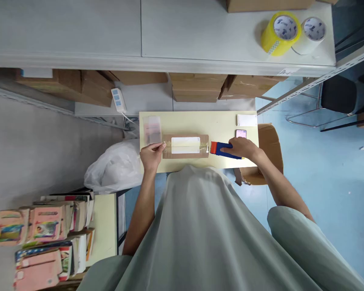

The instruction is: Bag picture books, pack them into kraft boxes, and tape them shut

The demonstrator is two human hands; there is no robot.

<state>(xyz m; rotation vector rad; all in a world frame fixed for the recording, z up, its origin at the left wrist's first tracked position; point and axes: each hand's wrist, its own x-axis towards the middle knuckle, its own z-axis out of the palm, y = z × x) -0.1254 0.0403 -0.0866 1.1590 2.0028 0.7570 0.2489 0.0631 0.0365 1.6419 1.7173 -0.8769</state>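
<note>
On the pale yellow table (224,122) lies a long brown cardboard box (185,156) with a white label (185,144) and shiny clear tape on its top. My left hand (152,157) is at the box's left end, thumb and forefinger pinched together; what they hold, if anything, is too small to make out. Just past the right end, my right hand (242,147) grips a blue tape dispenser (223,148) with an orange-red front pointing at the box. A narrow gap separates the dispenser from the box.
A phone (241,133) and a white stack of labels (246,120) lie at the table's right. Clear plastic packets (152,130) lie at its left. An open carton (269,147), a white plastic bag (113,165) and piled books (48,226) flank it. Tape rolls (280,34) sit on the shelf above.
</note>
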